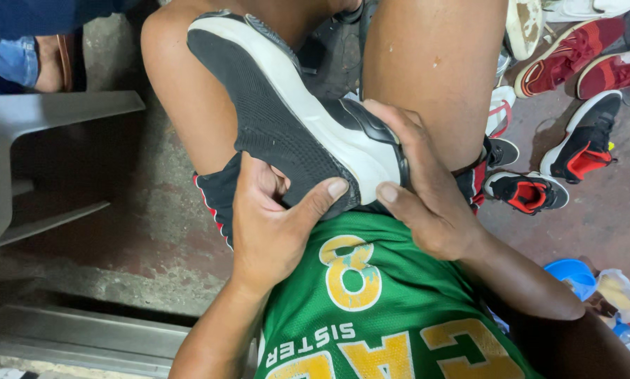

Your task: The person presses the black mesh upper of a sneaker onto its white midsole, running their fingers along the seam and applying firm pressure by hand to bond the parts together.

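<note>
Hands meet on a black knit sneaker with a white rubber sole (pixel 287 119), which lies across my lap between my bare knees, toe toward 11 o'clock and heel toward 5 o'clock. My left hand (pixel 269 217) clasps its knit upper from 7 o'clock, thumb over the heel, while my right hand (pixel 420 189) grips the heel from 3 o'clock, though I cannot tell how tightly. Black-and-red sneakers (pixel 525 191) lie on the concrete floor (pixel 146 231) at 3 o'clock, and a grey plastic chair (pixel 55 112) stands at 9 o'clock.
</note>
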